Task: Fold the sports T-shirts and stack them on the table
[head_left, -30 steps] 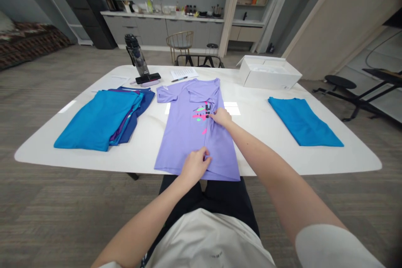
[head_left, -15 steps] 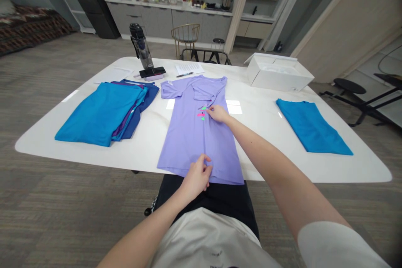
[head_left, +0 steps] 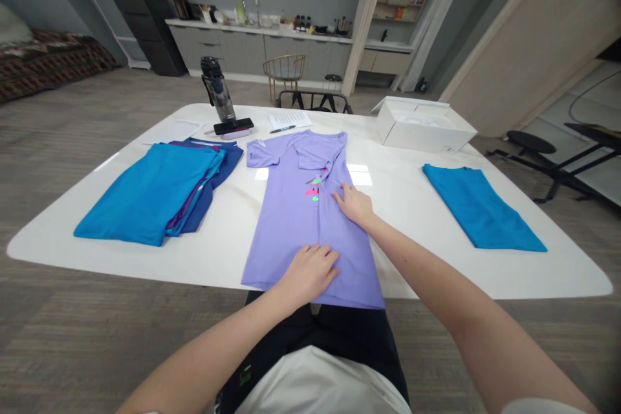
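A lavender T-shirt [head_left: 291,226] lies lengthwise on the white table, collar away from me and lower hem hanging just past the near edge. Its right side is folded inward over part of the colourful print, and that sleeve lies across the chest. My left hand [head_left: 313,268] rests on the cloth near the hem, palm down with fingers extended. Farther up, my right hand [head_left: 356,205] lies on the folded right side, fingers spread lightly over the fabric. Neither hand grips the shirt.
Folded blue, purple and navy garments [head_left: 145,194] are stacked at left. A folded blue garment [head_left: 485,207] lies at right. Behind stand a handheld vacuum [head_left: 220,97], a printed sheet [head_left: 291,119] with a pen [head_left: 282,129], and an open white box [head_left: 422,124]. The table [head_left: 407,246] has rounded corners.
My right hand has let go of the fabric by the print and moved right and nearer onto the folded side. The left hand has flattened onto the cloth near the hem. The view has tilted up slightly.
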Demonstrator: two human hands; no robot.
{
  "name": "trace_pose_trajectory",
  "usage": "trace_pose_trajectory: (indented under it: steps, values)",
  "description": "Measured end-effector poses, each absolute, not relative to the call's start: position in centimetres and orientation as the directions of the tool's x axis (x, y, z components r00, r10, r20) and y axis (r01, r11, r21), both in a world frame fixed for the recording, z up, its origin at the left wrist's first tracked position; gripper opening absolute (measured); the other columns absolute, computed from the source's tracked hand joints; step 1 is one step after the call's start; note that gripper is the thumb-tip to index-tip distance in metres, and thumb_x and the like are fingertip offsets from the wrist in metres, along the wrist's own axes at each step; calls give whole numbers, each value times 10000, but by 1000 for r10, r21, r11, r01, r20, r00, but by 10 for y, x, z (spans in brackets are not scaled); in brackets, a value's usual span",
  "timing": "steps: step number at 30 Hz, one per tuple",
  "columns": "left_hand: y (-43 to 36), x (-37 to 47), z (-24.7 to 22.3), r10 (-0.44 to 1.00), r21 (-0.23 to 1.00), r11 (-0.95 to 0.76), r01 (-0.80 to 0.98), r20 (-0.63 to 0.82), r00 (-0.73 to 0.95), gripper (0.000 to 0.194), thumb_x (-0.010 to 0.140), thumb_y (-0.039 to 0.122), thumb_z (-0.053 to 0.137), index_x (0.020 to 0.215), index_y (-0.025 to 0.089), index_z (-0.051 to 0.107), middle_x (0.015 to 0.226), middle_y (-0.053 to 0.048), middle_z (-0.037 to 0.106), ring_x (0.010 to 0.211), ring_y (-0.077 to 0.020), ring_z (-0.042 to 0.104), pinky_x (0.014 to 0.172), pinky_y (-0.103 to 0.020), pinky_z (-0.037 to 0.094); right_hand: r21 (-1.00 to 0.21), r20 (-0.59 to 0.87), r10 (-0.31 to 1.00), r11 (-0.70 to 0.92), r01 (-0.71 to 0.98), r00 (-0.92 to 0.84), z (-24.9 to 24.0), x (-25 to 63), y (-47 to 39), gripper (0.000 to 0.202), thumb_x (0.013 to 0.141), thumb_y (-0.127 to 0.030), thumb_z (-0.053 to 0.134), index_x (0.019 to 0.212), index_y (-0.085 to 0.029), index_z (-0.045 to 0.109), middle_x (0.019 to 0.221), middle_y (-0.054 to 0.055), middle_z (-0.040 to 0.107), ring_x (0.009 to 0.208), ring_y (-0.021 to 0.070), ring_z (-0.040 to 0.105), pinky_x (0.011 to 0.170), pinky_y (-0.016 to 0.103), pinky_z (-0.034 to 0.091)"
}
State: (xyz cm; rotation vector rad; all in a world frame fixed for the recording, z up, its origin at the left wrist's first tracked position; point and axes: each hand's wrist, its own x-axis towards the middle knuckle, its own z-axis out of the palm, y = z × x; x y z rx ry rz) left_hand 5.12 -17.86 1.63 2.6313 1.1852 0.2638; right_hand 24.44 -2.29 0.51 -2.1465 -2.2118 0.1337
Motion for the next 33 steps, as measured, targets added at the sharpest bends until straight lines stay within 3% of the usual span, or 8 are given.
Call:
trace_pose_trajectory:
  steps: [5,10,13,18,22,26,29,33]
  values:
    - [-124,46,32,803,359,-576,734,81,591,235,1015,366,507,1178,249,628,1076,-59,694,996,-232,667,864,-365,502,-155,33,997,81,985,-77,9,255,2,471,1055,-510,342,1374,-213,520,1285,171,630,1098,301,654,895,365,475]
    - [-61,51,28,752,272,-653,706,128,646,219,1006,355,525,1130,225,649,1105,-68,682,1061,-226,638,923,-356,491,-210,99,991,112,971,-93,13,259,49,432,1061,-425,379,1430,-256,525,1289,149,594,1130,284,616,925,359,466]
    - [-27,56,20,725,273,-683,677,142,674,216,1011,351,511,1085,221,667,1054,-65,683,1031,-216,642,926,-352,483,-200,60,991,130,971,-120,10,262,79,413,1063,-441,369,1322,-260,635,1254,141,598,1150,281,590,942,375,462]
    - [63,55,17,877,429,-478,767,190,440,251,1019,303,448,1136,223,655,1146,-75,684,1097,-234,627,936,-374,470,-178,105,992,90,980,-72,0,268,129,393,1055,-417,367,1163,-222,691,1220,153,606,1161,300,560,969,437,451]
    - [148,51,14,954,347,-267,899,224,197,317,1003,265,424,1255,214,610,1305,-140,620,1234,-308,547,1018,-485,400,-247,180,982,-9,969,55,-2,274,174,390,1039,-373,361,1300,-230,614,1270,166,576,1192,325,529,980,500,453]
    - [206,47,6,977,290,-130,948,202,72,399,1000,279,407,1360,181,548,1367,-193,578,1279,-359,489,1056,-555,329,-335,160,973,-105,936,166,-2,285,222,477,1029,-346,331,1481,-323,482,1362,157,508,1231,351,487,990,584,440]
    - [228,44,-3,985,256,-94,962,164,53,393,994,317,431,1319,154,580,1341,-213,586,1275,-385,481,1053,-570,310,-374,87,976,-152,915,198,-6,298,255,502,1026,-343,326,1509,-366,461,1411,145,474,1262,360,455,1016,624,412]
    - [240,40,-15,986,241,-81,967,160,43,313,986,344,468,1182,182,650,1293,-183,615,1255,-378,492,1033,-542,330,-366,65,985,-125,922,159,-13,316,285,450,1005,-371,415,1433,-339,551,1470,140,432,1319,374,407,1036,632,405]
